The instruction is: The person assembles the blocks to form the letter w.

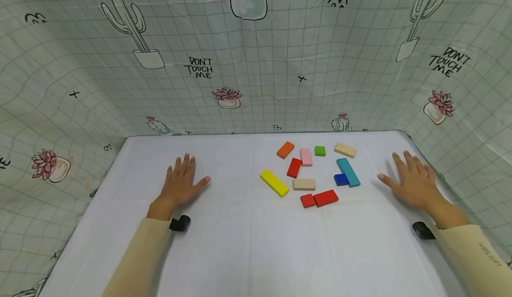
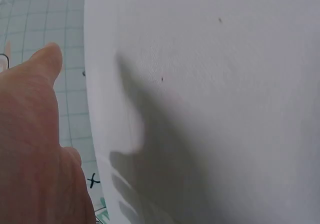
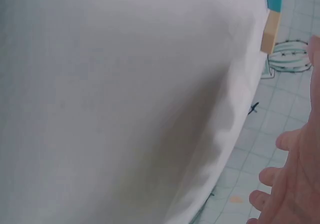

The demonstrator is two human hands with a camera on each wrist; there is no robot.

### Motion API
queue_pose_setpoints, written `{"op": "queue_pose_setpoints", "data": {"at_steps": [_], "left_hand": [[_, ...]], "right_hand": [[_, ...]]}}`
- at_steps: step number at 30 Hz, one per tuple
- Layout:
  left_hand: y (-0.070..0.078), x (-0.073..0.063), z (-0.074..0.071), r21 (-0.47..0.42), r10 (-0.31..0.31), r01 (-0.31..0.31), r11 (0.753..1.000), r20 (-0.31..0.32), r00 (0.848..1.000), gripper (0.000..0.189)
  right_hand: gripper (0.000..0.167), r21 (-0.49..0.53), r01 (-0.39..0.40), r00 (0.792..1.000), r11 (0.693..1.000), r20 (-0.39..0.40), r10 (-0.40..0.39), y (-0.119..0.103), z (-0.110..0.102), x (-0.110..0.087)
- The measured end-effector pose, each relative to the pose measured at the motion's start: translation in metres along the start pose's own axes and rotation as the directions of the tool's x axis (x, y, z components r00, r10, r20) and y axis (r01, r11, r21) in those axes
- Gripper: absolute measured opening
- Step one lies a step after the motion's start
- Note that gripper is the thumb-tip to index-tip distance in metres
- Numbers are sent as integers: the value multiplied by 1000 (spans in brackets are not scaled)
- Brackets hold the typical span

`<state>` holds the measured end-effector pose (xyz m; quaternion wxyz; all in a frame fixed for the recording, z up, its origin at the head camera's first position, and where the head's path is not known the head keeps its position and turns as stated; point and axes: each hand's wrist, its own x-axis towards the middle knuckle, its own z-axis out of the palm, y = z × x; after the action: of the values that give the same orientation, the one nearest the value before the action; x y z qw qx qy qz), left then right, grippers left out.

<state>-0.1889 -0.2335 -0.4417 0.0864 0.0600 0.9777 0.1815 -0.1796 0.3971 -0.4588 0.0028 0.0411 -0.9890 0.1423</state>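
Observation:
Left of the blocks, my left hand (image 1: 178,189) is held with straight, spread fingers and nothing in it. My right hand (image 1: 414,183), likewise spread and holding nothing, is right of the blocks, nearest the teal block (image 1: 348,172). Under that teal block's left side lies a blue block (image 1: 341,180), touching it. A yellow block (image 1: 274,183) is the one nearest my left hand. Around the middle lie an orange block (image 1: 286,150), a pink block (image 1: 306,157), a green block (image 1: 320,151), a red block (image 1: 294,168) and a beige block (image 1: 304,184).
Another beige block (image 1: 345,150) lies toward the back edge. In front, a small red block (image 1: 307,200) touches a longer red block (image 1: 326,198). White cloth covers the table (image 1: 248,243); a printed curtain (image 1: 264,66) surrounds its back and sides.

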Motion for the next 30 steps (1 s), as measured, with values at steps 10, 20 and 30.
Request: {"op": "queue_pose_setpoints", "data": {"at_steps": [10, 20, 30], "left_hand": [[11, 3, 5, -2, 32, -32, 1000, -6, 999, 95], [23, 5, 9, 9, 69, -69, 998, -13, 998, 97], [40, 6, 16, 8, 107, -107, 994, 5, 994, 94]], "right_hand": [[100, -21, 24, 999, 999, -27, -25, -16, 2, 1], [98, -18, 61, 997, 998, -38, -62, -28, 5, -1], [96, -14, 88, 995, 996, -44, -89, -43, 8, -2]]}}
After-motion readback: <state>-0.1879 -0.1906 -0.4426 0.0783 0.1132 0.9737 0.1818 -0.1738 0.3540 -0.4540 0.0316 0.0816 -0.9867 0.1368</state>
